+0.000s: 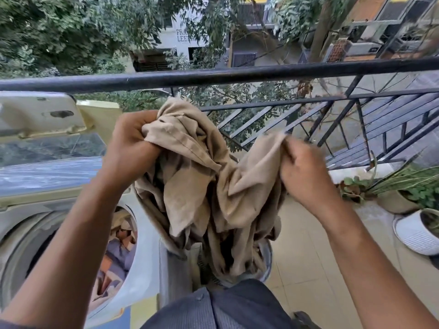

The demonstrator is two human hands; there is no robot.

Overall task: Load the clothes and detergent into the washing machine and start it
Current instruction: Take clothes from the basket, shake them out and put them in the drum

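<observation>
Both hands grasp one beige garment (204, 186): left hand (129, 148) clenched around bunched fabric, right hand (306, 174) pinching an edge. Washing machine (142, 245) drum holds clothes (116, 255).

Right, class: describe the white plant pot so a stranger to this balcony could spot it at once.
Find the black railing across the balcony and follow it to the right, then drop to the tiled floor below. Several plants stand there; the white plant pot is the nearest, by the right edge. Its ribbed white wall marks it out from the plain beige pot behind it.
</observation>
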